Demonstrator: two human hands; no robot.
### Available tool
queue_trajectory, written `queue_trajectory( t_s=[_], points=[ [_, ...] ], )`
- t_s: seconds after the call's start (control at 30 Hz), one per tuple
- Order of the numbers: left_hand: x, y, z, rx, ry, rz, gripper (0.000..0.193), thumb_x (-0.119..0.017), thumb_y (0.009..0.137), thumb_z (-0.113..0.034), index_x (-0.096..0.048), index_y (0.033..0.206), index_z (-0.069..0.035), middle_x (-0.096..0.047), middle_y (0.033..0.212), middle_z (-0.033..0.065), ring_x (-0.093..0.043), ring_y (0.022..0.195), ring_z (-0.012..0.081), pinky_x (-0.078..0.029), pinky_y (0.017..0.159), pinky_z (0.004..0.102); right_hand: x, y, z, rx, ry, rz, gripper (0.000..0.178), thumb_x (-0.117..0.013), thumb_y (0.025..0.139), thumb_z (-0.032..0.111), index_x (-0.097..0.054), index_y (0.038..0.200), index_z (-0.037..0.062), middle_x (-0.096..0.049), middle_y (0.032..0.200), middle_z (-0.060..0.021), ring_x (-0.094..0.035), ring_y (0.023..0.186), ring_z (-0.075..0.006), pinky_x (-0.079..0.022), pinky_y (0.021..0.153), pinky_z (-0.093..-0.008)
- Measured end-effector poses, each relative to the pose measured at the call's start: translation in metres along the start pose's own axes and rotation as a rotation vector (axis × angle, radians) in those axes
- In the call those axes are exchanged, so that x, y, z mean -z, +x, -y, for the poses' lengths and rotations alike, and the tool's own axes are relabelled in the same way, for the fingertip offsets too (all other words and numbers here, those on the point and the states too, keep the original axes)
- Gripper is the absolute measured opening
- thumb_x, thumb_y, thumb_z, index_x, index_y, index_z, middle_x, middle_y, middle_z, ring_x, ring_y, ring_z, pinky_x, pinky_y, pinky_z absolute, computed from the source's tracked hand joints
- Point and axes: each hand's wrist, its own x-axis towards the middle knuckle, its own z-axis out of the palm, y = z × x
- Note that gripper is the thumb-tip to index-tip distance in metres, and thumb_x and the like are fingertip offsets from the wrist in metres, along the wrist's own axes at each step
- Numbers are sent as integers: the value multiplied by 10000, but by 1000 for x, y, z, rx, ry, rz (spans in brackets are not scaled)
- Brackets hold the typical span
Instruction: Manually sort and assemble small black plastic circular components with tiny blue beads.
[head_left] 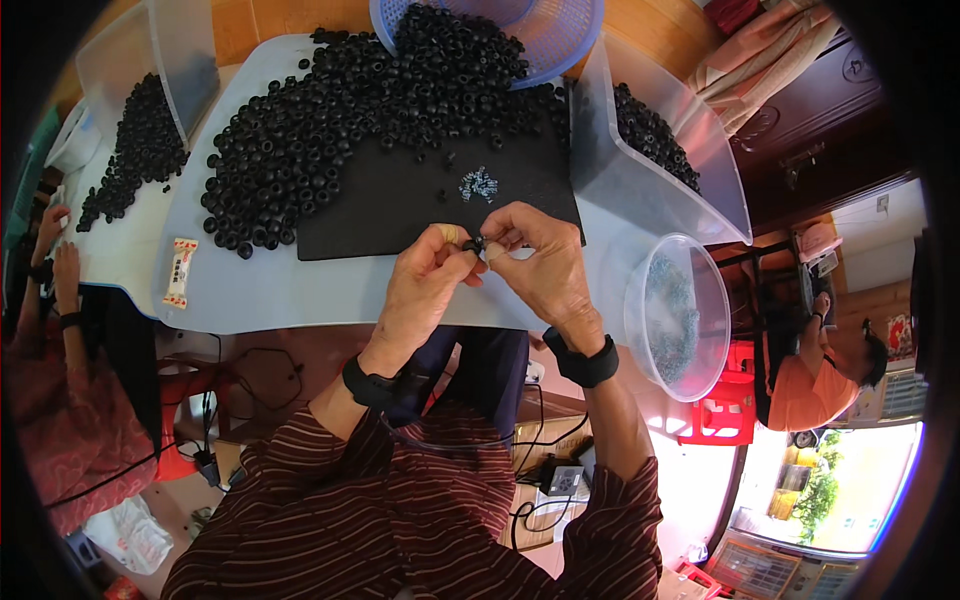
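Above the near edge of a black mat (370,205), my two hands meet fingertip to fingertip. My left hand (425,285), with a tan wrap on one finger, is closed in a pinch on a small round black piece (470,246). My right hand (545,270) also pinches at that spot; what lies between its fingertips is too small to make out. Just beyond, on the mat, lies a little pile of tiny pale bluish pieces (478,185). A large heap of hollow round black pieces (290,160) spreads over the table's far and left side.
A blue basket (565,40) lies tipped behind the heap. Clear bins (640,190) of black pieces flank it. At right stands a round clear tub (722,330) of tiny pale pieces. A wrapped snack (180,272) lies left. Other people sit at left and far right.
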Motion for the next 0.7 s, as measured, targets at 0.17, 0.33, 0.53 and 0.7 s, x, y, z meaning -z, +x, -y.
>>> queue_trajectory(
  t_s=[0.17,0.33,0.53,0.7],
  points=[
    [2,-1,0,-37,72,21,123,-536,911,-35,-552,1025,8,-624,867,50,-607,768,110,-488,733,240,-1,-4,9,171,-114,-17,145,-632,730,-64,-624,856,6,-631,776,-88,-656,681,-211,-523,623,-298],
    [3,-2,0,-64,45,27,126,-534,915,-40,-551,1031,5,-625,853,48,-605,776,112,-486,733,242,-2,-7,18,214,-132,30,156,-608,769,-64,-643,901,12,-637,802,-106,-663,700,-232,-535,630,-307],
    [1,-2,-2,-33,32,61,150,-518,929,-42,-554,1065,8,-657,894,69,-610,795,115,-487,751,246,-1,-8,6,-135,145,-108,138,-592,836,-21,-661,955,-5,-684,799,-89,-661,697,-128,-528,642,-255],
    [2,-3,-2,-62,21,88,152,-505,936,-39,-559,1072,5,-662,908,72,-611,794,112,-489,760,253,-9,-3,6,-260,255,37,102,-594,847,-8,-667,918,-15,-661,711,-54,-634,654,-81,-515,616,-239]
  ],
)
